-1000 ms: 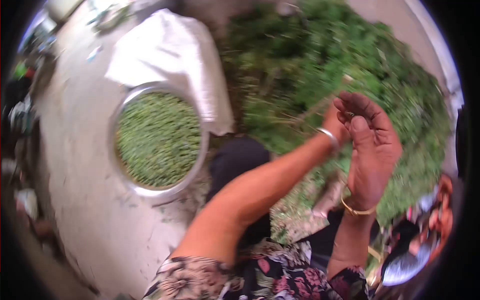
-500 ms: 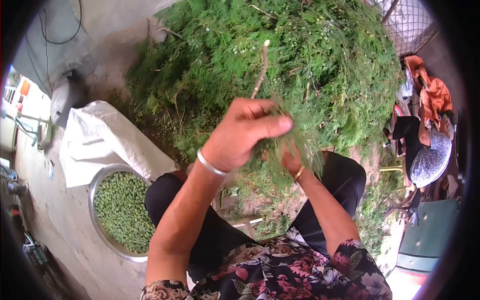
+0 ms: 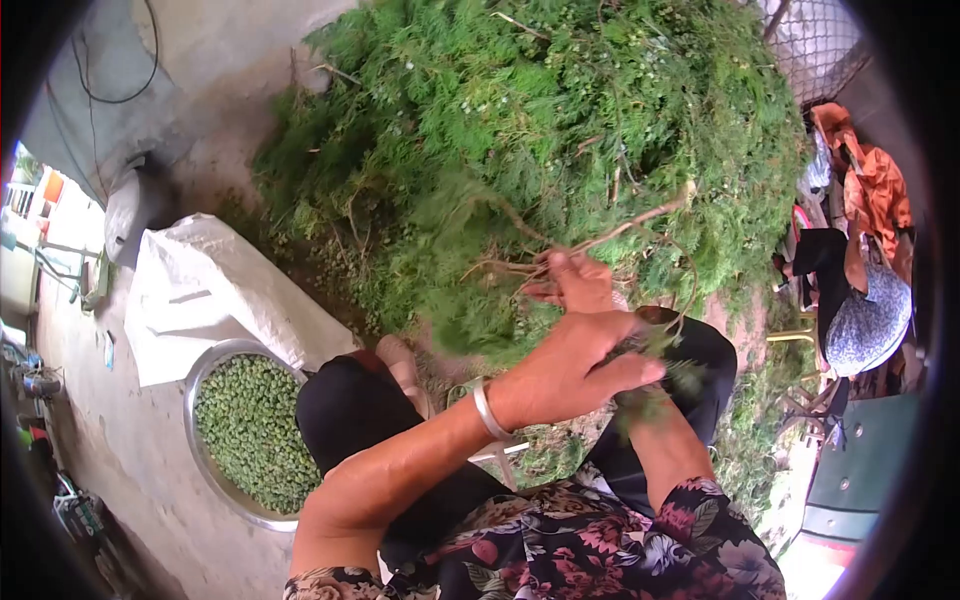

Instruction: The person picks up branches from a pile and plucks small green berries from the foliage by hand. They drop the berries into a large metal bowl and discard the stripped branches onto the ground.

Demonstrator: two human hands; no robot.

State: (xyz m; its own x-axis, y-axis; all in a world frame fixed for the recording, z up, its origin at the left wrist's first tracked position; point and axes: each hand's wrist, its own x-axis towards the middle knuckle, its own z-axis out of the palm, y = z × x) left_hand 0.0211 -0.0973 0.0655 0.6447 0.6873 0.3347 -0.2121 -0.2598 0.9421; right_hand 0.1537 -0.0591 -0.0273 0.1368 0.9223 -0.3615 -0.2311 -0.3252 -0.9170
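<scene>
My right hand (image 3: 583, 284) pinches a thin bare-stemmed branch (image 3: 645, 216), its pale cut end pointing up and right. Feathery green foliage, blurred by motion, hangs from the branch on the left. Crossing in front of my right forearm, my left hand (image 3: 575, 368) wears a silver bracelet and has its fingers curled round a small green sprig (image 3: 645, 388). The sprig is partly hidden and smeared. Beyond both hands rises a large heap of green conifer branches (image 3: 560, 110).
At left, a metal basin (image 3: 190, 400) holds many small green cones, beside a white woven sack (image 3: 215, 285). My knees (image 3: 335, 410) flank the work. Another person (image 3: 865, 320) sits at far right near orange cloth (image 3: 875, 190). Wire mesh (image 3: 815, 50) stands at top right.
My left hand has moved right and down, across my right forearm. My right hand has come up into view with the branch, which now leans right instead of standing nearly upright.
</scene>
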